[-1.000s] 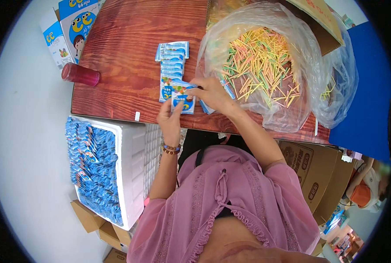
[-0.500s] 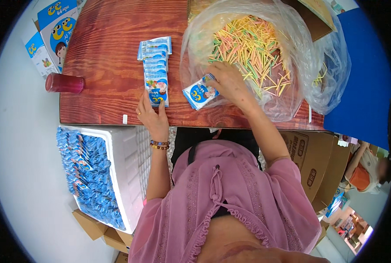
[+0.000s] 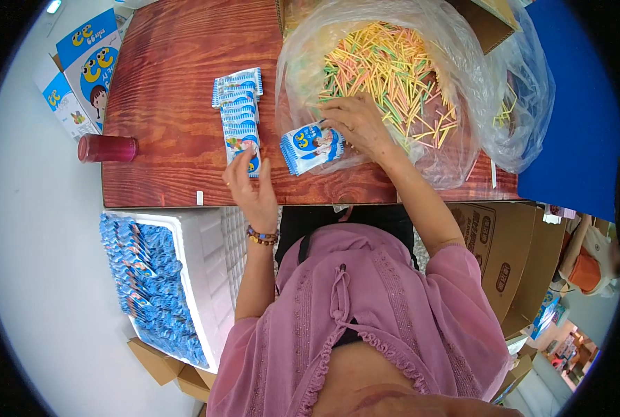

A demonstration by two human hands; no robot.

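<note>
My left hand [image 3: 254,193] is over the near end of an overlapping row of blue-and-white snack packets [image 3: 241,125], its fingers apart and nothing held in them. The row lies flat on the reddish wooden table [image 3: 185,104]. In my right hand [image 3: 360,125], the thumb and fingers pinch the upper right edge of another blue-and-white snack packet [image 3: 306,147], which is tilted beside the row. Just beyond that hand, a big clear plastic bag [image 3: 299,69] lies open around a heap of thin pastel sticks [image 3: 386,69] in yellow, pink and green.
A red-lidded jar [image 3: 108,148] stands at the table's left edge near printed boxes [image 3: 91,69]. Below left is a white foam box [image 3: 199,271] full of blue packets [image 3: 157,278]. Cardboard cartons [image 3: 494,243] sit under the table at right. Another person [image 3: 591,260] is at far right.
My left hand has drawn back slightly toward me and its fingers have spread. My right hand has shifted a little left with its packet. The whole view has also moved slightly.
</note>
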